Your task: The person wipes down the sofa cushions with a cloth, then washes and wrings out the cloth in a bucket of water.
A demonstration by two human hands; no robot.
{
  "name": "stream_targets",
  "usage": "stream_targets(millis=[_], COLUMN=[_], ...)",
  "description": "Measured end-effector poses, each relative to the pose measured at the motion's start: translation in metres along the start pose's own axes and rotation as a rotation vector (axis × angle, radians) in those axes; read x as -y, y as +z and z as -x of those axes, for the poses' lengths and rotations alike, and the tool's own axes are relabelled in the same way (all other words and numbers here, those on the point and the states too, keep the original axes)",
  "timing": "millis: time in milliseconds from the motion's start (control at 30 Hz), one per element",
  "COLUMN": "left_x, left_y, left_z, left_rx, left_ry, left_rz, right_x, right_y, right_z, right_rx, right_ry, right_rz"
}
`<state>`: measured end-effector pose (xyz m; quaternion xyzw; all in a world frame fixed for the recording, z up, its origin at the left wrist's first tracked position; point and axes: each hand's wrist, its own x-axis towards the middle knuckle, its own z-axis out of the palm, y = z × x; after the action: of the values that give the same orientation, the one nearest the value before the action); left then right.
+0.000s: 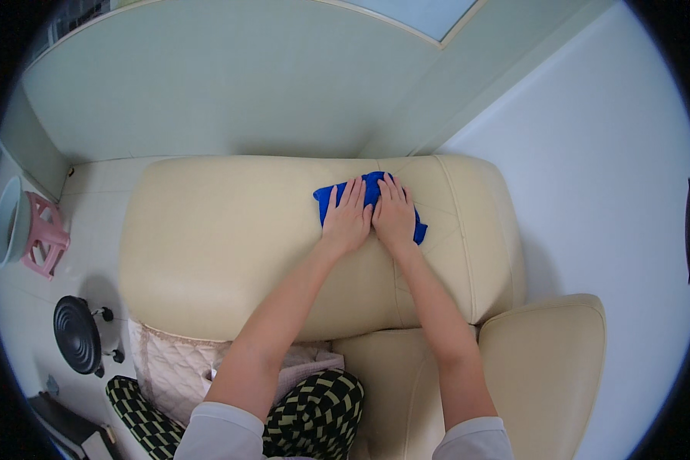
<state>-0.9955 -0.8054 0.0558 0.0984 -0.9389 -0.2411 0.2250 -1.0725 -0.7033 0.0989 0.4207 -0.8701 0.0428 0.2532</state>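
A blue cloth [372, 187] lies spread and wrinkled on the cream leather sofa [230, 230], towards its right end. My left hand [348, 215] presses flat on the cloth's left part, fingers pointing away from me. Right beside it, my right hand [394, 213] rests palm down on the cloth's right part. The two thumbs nearly meet in the middle. One corner of the cloth sticks out past my right wrist. Both palms are hidden from view.
A cream backrest [543, 368] rises at the right, by a white wall [598, 190]. A pale green panel [236, 86] stands behind the sofa. On the left floor are a round black stool [76, 334] and a pink plastic stool [46, 236] with a light blue basin [11, 221]. A quilted cover [167, 368] lies near my knee.
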Motion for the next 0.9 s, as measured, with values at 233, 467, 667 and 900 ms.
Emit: stream_targets(millis=[233, 467, 667, 900], left_x=[0.015, 0.028, 0.035, 0.039], left_y=[0.014, 0.024, 0.033, 0.038], left_z=[-0.022, -0.049, -0.058, -0.060], left_rx=[0.054, 0.091, 0.144, 0.113], left_ry=[-0.015, -0.043, -0.099, -0.109], left_rz=[0.015, -0.019, 0.042, 0.034], right_x=[-0.007, -0.017, -0.020, -0.015], right_y=[0.026, 0.046, 0.056, 0.058], right_z=[-0.014, -0.040, -0.045, -0.048], right_rx=[-0.009, -0.023, 0.044, 0.024], right_ry=[0.026, 0.027, 0.061, 0.076], right_rz=[-0.055, -0.094, -0.149, -0.066])
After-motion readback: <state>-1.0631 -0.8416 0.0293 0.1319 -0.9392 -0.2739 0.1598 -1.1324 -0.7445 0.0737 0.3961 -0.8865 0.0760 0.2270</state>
